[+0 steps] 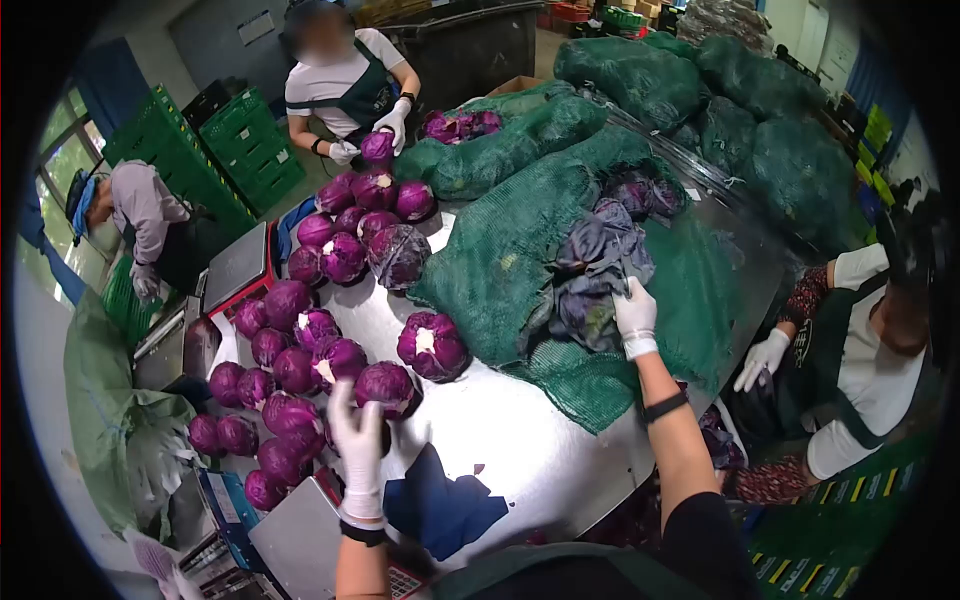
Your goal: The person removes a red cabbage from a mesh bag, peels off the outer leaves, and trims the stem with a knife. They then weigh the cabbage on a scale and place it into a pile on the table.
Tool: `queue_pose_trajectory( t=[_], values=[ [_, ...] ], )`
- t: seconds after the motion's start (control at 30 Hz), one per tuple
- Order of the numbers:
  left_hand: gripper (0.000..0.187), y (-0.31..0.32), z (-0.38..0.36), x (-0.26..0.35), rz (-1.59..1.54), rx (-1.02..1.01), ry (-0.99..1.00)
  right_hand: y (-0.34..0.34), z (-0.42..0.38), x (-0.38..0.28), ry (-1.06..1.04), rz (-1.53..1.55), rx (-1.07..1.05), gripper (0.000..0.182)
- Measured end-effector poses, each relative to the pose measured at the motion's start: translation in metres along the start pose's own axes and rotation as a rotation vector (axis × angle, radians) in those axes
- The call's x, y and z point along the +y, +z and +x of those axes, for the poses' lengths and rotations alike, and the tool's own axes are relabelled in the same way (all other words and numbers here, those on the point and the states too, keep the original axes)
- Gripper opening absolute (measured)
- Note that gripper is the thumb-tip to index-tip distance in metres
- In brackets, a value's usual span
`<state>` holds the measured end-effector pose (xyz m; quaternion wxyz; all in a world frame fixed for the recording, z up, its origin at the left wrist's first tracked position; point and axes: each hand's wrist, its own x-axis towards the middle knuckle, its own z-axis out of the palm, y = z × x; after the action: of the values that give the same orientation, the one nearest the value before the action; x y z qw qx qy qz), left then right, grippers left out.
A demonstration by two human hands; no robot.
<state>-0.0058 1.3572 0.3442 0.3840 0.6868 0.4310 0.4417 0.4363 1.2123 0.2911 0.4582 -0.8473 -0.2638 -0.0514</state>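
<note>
White-gloved, my left hand [358, 445] is raised over the near edge of the trimmed red cabbages, fingers apart. It is close to one shiny red cabbage [386, 388]; nothing shows in its grasp. My right hand [636, 315], also gloved, grips the side of a dull red cabbage [585, 310] with loose, wilted outer leaves; its fingertips are partly hidden against the leaves. That cabbage lies at the mouth of a green mesh sack [490, 260], where more untrimmed cabbages [640, 195] show. Between my hands, a red cabbage [433, 346] sits with its pale cut stem facing up.
A metal table [480, 420] bears the cabbages, a dark blue cloth [445, 505] and scales [300, 545]. Full mesh sacks [625, 80] lie at the back. A co-worker [345, 90] holds a cabbage across the table. Others stand left [145, 215] and right [850, 370].
</note>
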Motion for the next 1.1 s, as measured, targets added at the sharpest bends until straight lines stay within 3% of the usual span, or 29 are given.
queue_pose_trajectory(
  t=[0.1, 0.13, 0.17, 0.23, 0.3, 0.37, 0.4, 0.53, 0.63, 0.67, 0.7, 0.73, 0.77, 0.83, 0.9, 0.97, 1.1],
  values=[
    [0.039, 0.049, -0.05, 0.029, 0.074, -0.279, -0.022, -0.056, -0.035, -0.037, -0.251, -0.047, -0.033, 0.015],
    [0.037, 0.059, -0.066, 0.068, -0.216, -0.445, -0.445, -0.075, -0.05, -0.052, -0.242, -0.031, -0.063, 0.016],
    [0.034, 0.071, -0.086, 0.077, -0.24, -0.573, -0.49, -0.093, -0.068, -0.069, -0.23, -0.016, -0.094, 0.017],
    [0.03, 0.1, -0.131, 0.056, -0.328, -0.803, -0.179, -0.118, -0.106, -0.101, -0.216, 0.053, -0.159, 0.018],
    [0.047, 0.109, -0.167, 0.067, -0.254, -0.744, 0.031, -0.131, -0.144, -0.114, -0.23, 0.125, -0.235, 0.019],
    [0.055, 0.095, -0.182, 0.079, 0.05, -0.641, 0.138, -0.134, -0.187, -0.109, -0.118, 0.174, -0.396, 0.023],
    [0.059, 0.086, -0.194, 0.071, 0.033, -0.642, -0.057, -0.129, -0.209, -0.108, -0.206, 0.162, -0.422, 0.022],
    [0.085, 0.065, -0.212, 0.032, 0.136, -0.566, -0.157, -0.108, -0.287, -0.111, -0.341, 0.233, -0.583, 0.012],
    [0.091, 0.071, -0.21, 0.024, 0.022, -0.582, -0.2, -0.108, -0.284, -0.104, -0.279, 0.212, -0.571, 0.014],
    [0.096, 0.078, -0.209, 0.027, 0.033, -0.603, -0.213, -0.112, -0.272, -0.103, -0.343, 0.327, -0.507, 0.011],
    [0.099, 0.084, -0.206, 0.033, 0.033, -0.528, -0.059, -0.137, -0.258, -0.122, 0.257, 0.457, -0.76, 0.008],
    [0.099, 0.09, -0.2, 0.037, -0.009, -0.543, -0.045, -0.144, -0.253, -0.122, 0.332, 0.536, -0.756, 0.01],
    [0.099, 0.094, -0.194, 0.038, -0.053, -0.552, -0.025, -0.151, -0.25, -0.121, 0.395, 0.62, -0.745, 0.015],
    [0.098, 0.097, -0.189, 0.03, -0.141, -0.669, 0.014, -0.16, -0.253, -0.121, 0.331, 0.646, -0.748, 0.016],
    [0.098, 0.088, -0.182, 0.052, 0.025, -0.746, 0.033, -0.17, -0.253, -0.11, 0.367, 0.69, -0.753, 0.015],
    [0.102, 0.103, -0.189, 0.045, 0.089, -0.738, 0.077, -0.162, -0.26, -0.075, 0.595, 0.917, -0.831, 0.02],
    [0.106, 0.146, -0.187, 0.037, 0.287, -0.678, 0.27, -0.163, -0.263, -0.05, 0.571, 0.821, -0.707, 0.017]
  ],
)
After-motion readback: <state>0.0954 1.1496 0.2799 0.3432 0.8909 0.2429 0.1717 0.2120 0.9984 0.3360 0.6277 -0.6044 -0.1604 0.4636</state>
